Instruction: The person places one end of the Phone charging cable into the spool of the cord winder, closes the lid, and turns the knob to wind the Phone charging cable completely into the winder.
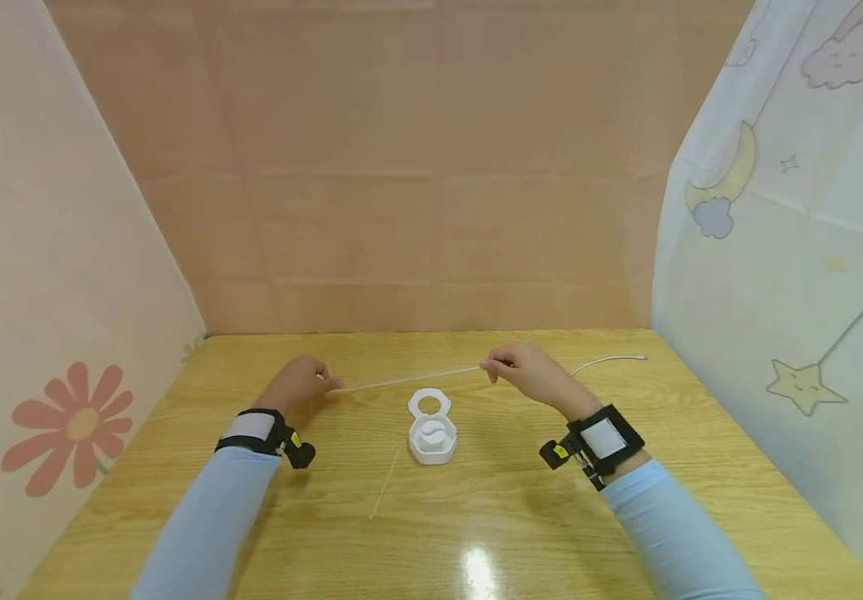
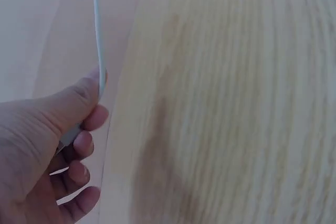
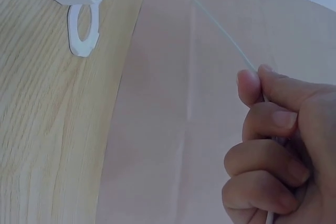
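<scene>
Head view, near to far: thin white stick [image 1: 386,493] lying on wooden table [image 1: 701,500]; white lidded case [image 1: 431,430], lid open, centre. Beyond it, white cable [image 1: 409,380] stretched taut, left hand [image 1: 298,385] and right hand [image 1: 529,372] each pinching it, fingers curled. Cable end trails far right.

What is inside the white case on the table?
The white case stands open, lid flipped back. Inside shows a white round core with a curved slot, no cable. What lies deeper is hidden. The cable is stretched above it between both hands.
</scene>
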